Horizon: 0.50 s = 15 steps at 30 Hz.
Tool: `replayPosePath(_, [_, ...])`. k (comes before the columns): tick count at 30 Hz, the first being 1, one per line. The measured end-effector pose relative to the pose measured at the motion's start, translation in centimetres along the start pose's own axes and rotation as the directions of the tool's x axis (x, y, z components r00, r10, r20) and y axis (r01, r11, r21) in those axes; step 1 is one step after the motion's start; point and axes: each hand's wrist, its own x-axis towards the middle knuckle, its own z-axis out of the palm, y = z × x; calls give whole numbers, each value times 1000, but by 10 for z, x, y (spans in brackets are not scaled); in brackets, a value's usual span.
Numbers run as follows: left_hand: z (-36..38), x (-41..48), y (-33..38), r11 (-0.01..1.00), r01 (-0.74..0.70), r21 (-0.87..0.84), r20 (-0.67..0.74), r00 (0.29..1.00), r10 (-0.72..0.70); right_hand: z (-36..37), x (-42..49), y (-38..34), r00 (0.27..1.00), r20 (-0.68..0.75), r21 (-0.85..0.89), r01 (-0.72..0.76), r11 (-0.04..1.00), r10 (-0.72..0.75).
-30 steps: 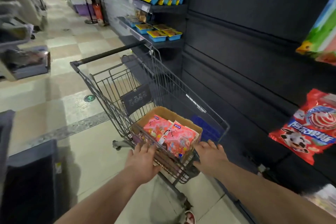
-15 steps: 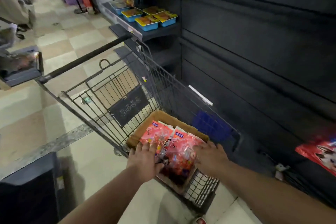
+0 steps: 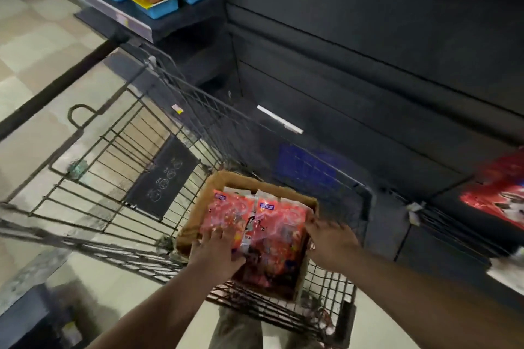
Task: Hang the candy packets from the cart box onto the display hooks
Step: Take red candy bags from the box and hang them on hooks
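Shop aisle, pale tiled floor (image 3: pixel 34 45) at left: a wire cart (image 3: pixel 113 167) stands beside dark shelving, w/ blue trays (image 3: pixel 158 0) on a shelf beyond its handle. Cardboard box (image 3: pixel 221 178) sits in the cart's near corner, holding orange-red candy packets (image 3: pixel 272 224), two side by side on top. Left hand (image 3: pixel 217 252) rests on the left packet, fingers spread. Right hand (image 3: pixel 331 241) is at the packets' rt edge, fingers blurred; can't tell if they grip. Dark display wall (image 3: pixel 368 37) fills the rt side, a red bag (image 3: pixel 499 195) at far rt.

Packets (image 3: pixel 255 224) in box (image 3: pixel 226 178) (in cart (image 3: pixel 113 150))
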Motion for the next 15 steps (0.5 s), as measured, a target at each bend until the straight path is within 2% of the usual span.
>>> replayPosePath(4, [-4,36,-32,997,-76,16,44,996,75,9,24,-11,991,70,73,-118,990,113])
replayPosePath(10, [5,95,-76,996,-74,58,118,991,67,33,71,-32,951,226,235,-263,936,211])
replayPosePath(15, [23,139,-98,998,-59,-5,157,986,59,62,106,-46,907,314,377,-392,839,283])
